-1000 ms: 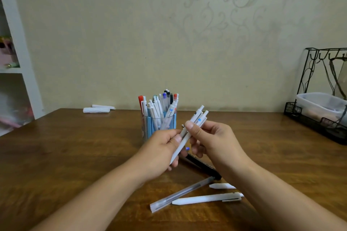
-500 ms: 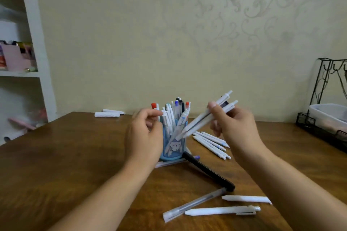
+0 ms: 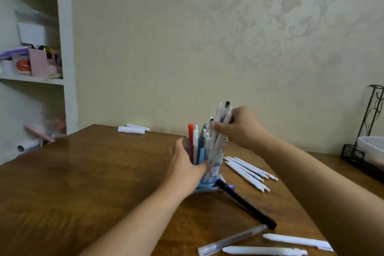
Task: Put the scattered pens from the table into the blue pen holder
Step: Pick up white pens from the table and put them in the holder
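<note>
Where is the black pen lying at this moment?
In the head view, the black pen lies on the table right of centre, running diagonally from the blue pen holder's base toward the clear pen.

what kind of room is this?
Probably a home room, maybe a study: patterned wallpaper, a white shelf unit with household clutter, and a wooden table with a pen holder.

Both forearms and hands [image 3: 187, 164] bare (no sleeves, jewellery).
</note>
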